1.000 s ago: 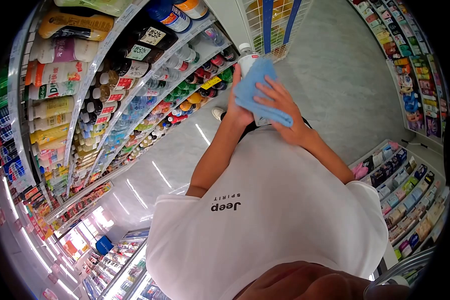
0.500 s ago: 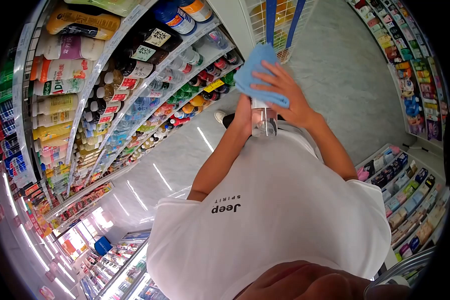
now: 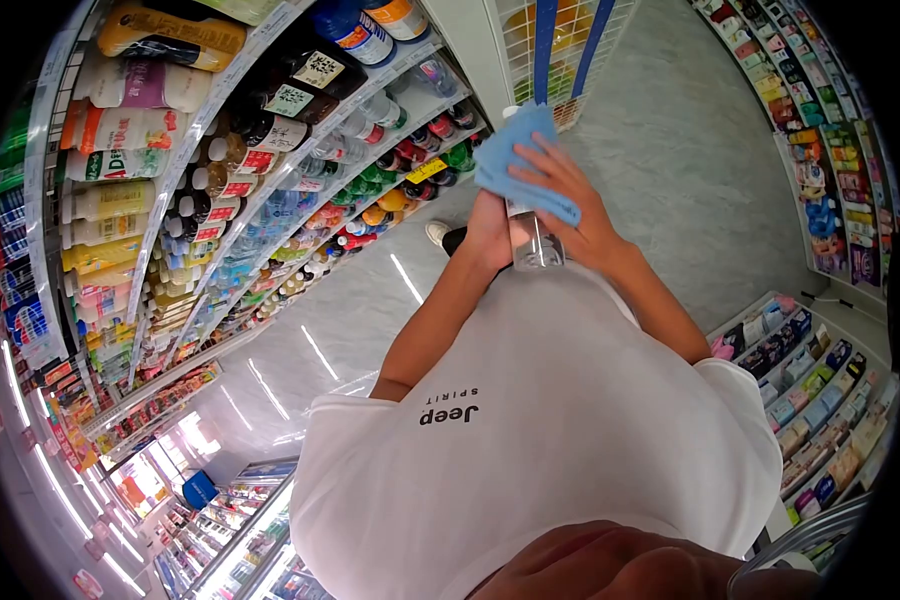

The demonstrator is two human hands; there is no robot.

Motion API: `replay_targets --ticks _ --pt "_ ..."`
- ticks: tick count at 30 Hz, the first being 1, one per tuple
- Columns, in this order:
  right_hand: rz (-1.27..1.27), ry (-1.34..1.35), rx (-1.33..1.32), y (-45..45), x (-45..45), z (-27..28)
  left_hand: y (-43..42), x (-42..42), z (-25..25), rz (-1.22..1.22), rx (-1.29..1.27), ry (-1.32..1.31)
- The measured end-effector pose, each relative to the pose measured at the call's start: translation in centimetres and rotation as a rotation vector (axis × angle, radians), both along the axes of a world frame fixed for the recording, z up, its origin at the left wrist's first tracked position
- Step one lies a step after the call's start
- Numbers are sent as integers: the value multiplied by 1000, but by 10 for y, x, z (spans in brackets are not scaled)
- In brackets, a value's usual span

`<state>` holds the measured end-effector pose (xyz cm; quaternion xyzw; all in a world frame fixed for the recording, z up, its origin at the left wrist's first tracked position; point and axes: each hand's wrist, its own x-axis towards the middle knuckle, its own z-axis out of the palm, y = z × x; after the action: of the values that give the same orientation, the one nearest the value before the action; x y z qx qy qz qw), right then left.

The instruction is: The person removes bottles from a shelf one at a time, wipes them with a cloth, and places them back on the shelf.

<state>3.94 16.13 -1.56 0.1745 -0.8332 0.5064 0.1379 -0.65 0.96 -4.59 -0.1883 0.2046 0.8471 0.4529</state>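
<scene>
Reference dial: centre of the head view, 12 at the top edge.

Position. The bottle [image 3: 540,248] is at 1 o'clock, held above the floor [image 3: 670,200]. Its cap [image 3: 511,111] points just short of 12, its base near 6, close to the shirt [image 3: 550,400]; contact between base and shirt cannot be determined.

Left hand. The left hand [image 3: 488,230] is closed round the bottle from its 9 o'clock side. Fingertip placement is largely concealed.

Right hand. The right hand [image 3: 575,200] holds the cloth [image 3: 502,160] from the 4 o'clock side, fingers slightly spread and curved over its upper face. The thumb is hidden; finger pressure cannot be determined. The cloth covers the bottle's middle and upper part.

Surroundings. A shelf [image 3: 42,190] of drinks stands at 10 o'clock; a wire rack [image 3: 543,60] stands at 1 o'clock.

Handling. The bottle appears to be thin plastic: smooth, likely to flex under a hard squeeze, and slippery if damp. Fill level is not discernible, so treat weight as unknown, probably modest. Grip the body at mid-height, or steady it at the neck below the cap. The cloth is judged light and limp; hold it flat beneath spread fingers, as corners may fold.
</scene>
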Motion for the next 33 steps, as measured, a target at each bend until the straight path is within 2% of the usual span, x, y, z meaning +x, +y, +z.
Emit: replay_targets --ticks 1,3,5,6,8,11,14,15,16,20,24,28,29,32,33 --pt "-29 -24 -64 0 -8 -2 3 2 19 -39 -76 26" --pt "-88 -75 -193 2 -22 -6 3 3 9 -91 -15 80" --pt "-59 -80 -173 9 -33 -11 -1 2 -4 -174 62 190" --pt "-44 -83 -163 11 -36 -9 1 3 -3 -131 40 154" --pt "0 -20 -25 13 -31 0 4 4 -1 -44 -4 83" --pt "119 40 127 13 -19 9 1 3 -3 5 -119 111" --pt "258 83 176 9 1 11 -6 1 4 123 -52 74" --pt "306 82 181 9 8 14 -3 -11 -5 63 94 33" --pt "354 80 185 9 13 15 -6 -12 -11 39 96 52" --pt "338 83 156 11 19 13 -10 -15 -6 -18 86 92" --pt "98 47 93 7 4 10 -2 -2 -3 57 -62 104" --pt "-72 25 7 7 -21 0 -3 0 -2 -94 -41 102" --pt "-87 0 -36 7 -26 -1 -2 -1 -2 -87 191 93" --pt "-108 -34 -73 9 -31 -1 2 1 13 -90 -112 65" --pt "-110 -40 -71 9 -31 0 2 0 15 -87 -95 94"
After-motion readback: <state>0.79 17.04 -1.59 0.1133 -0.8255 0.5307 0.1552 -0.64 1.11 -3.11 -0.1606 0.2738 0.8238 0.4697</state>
